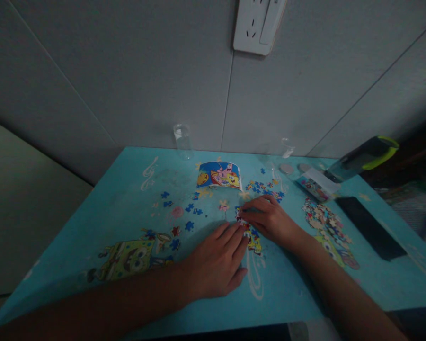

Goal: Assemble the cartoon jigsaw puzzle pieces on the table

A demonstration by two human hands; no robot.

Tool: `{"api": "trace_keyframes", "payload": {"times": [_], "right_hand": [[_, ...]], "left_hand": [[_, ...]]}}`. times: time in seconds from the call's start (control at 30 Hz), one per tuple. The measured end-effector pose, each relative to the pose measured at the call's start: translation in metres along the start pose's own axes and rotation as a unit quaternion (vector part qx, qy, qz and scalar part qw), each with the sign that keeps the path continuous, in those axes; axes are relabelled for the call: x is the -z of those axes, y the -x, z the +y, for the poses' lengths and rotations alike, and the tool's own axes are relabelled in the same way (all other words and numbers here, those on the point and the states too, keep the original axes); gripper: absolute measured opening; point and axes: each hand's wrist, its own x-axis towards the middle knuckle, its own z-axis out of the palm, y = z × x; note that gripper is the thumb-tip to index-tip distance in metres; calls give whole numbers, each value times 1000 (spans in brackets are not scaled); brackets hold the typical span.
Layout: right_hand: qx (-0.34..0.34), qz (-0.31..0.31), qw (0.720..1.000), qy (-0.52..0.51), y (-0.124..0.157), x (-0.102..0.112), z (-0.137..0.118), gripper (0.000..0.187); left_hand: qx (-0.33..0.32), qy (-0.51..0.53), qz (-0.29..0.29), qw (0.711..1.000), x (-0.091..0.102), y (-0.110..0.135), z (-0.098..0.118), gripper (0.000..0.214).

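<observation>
My left hand (215, 263) lies flat on the turquoise cartoon-printed table (92, 222), fingers stretched out, tips touching a small assembled patch of jigsaw puzzle (252, 239). My right hand (268, 219) rests on the upper end of that patch, fingers bent and pressed together over its pieces. Loose blue puzzle pieces (190, 208) lie scattered left of the hands, and more sit behind them (259, 187). A curved cartoon reference picture (219, 175) stands behind them.
A heap of mixed puzzle pieces (326, 222) lies at the right, beside a dark phone (369, 227). A small printed packet (314, 185) and a grey-green bottle (362, 158) lie at the back right. Two clear glass containers (182, 139) (287, 147) stand by the wall.
</observation>
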Motion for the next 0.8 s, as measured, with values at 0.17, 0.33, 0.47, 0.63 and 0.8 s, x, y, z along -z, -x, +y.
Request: {"api": "trace_keyframes", "payload": {"times": [0.17,0.33,0.47,0.63,0.8], "right_hand": [[-17,1,1000,-9,2,5,-6,24],[-38,-8,999,-39,10,12,-15,20],[-57,-13,997,-46,15,14,-19,27],[-67,-27,996,-57,16,15,-20,29],[-74,-22,994,-72,16,12,-20,26]], "left_hand": [[11,-2,-1,1000,2,0,1,57],[21,-5,-19,1000,7,-2,3,56],[24,-11,-18,999,10,-4,3,56],[8,4,-1,1000,9,-2,2,50],[8,8,32,999,6,-1,1,48]]}}
